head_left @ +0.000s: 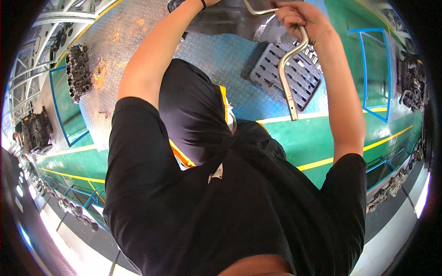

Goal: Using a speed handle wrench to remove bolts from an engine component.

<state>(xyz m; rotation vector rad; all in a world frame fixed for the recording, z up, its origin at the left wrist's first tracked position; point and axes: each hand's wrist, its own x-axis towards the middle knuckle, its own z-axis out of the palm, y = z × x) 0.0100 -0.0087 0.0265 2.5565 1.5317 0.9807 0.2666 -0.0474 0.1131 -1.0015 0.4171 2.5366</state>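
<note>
My right hand [304,20] is closed round a crank-shaped chrome speed wrench [286,80], whose bent shaft runs from the top edge down toward me. Its near end hangs free in front of a grey plastic tool tray [264,66] with slots and shiny metal pieces. At the top edge, only a sliver of my left hand [211,2] shows, past a black wristband; its fingers are out of sight. Between my arms lies a dark, smooth-sided object [225,20], cut off by the frame, with a shiny silvery patch near my right hand.
Worn metal tread plate [207,50] covers the work area, with green floor [317,138] and yellow lines beyond. A metal engine part [78,73] sits at left, with another engine [34,131] farther out. More engine parts [411,83] stand at right beside a blue frame [388,73].
</note>
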